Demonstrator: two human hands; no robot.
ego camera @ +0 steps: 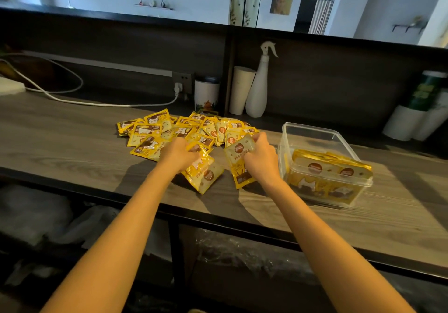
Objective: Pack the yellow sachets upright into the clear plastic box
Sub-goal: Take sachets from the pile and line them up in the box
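1. Near the middle of the counter [72, 147], a loose pile of yellow sachets [184, 128] lies flat, spreading toward the back edge.
2. Left hand [180, 153] sits at the pile's near side, fingers curled down over a sachet [202, 173] that slants toward the front edge; the fingers are closed on it, though the grip underneath is hidden.
3. Right hand [261, 159] is just right of the left, clamped on a second sachet [238, 164], thumb and fingers pinching its upper part while its lower end points at the front edge.
4. Toward the right end of the counter, just beside the right hand, stands the clear box [315, 133], lid off.
5. Inside the box, a row of packed sachets [332, 167] stands on edge, leaning against the near wall; the far half of the box is bare.
6. Along the back edge stand a white spray bottle [259, 89], a paper cup [242, 89] and a white tin [206, 94].
7. At the back left, a white cable [72, 99] runs to a wall socket [181, 79].
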